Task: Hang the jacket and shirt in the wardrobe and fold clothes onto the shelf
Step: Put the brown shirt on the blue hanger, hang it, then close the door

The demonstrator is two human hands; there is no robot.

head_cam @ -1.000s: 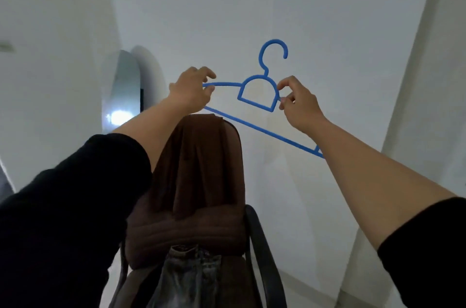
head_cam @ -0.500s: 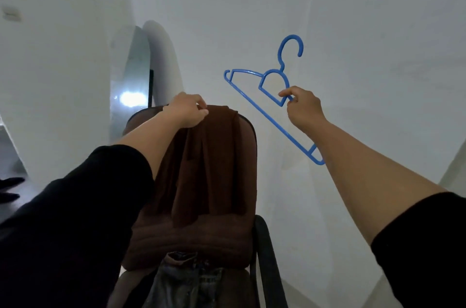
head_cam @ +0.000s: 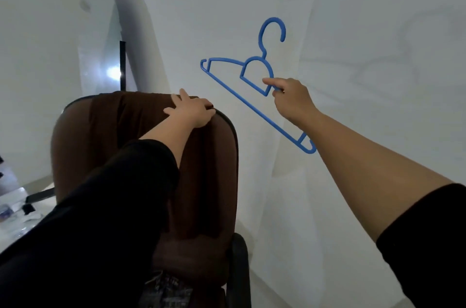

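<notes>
One blue hanger [head_cam: 254, 103] was pinched by the right hand [head_cam: 293, 101]; the left hand [head_cam: 193, 112] lay spread on one brown garment [head_cam: 131, 118] draped over a chair [head_cam: 228, 136].

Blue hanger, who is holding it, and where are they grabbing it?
The right hand pinches the blue hanger at the loop under its hook. The left hand holds nothing; it rests flat on the brown garment over the chair back.
</notes>
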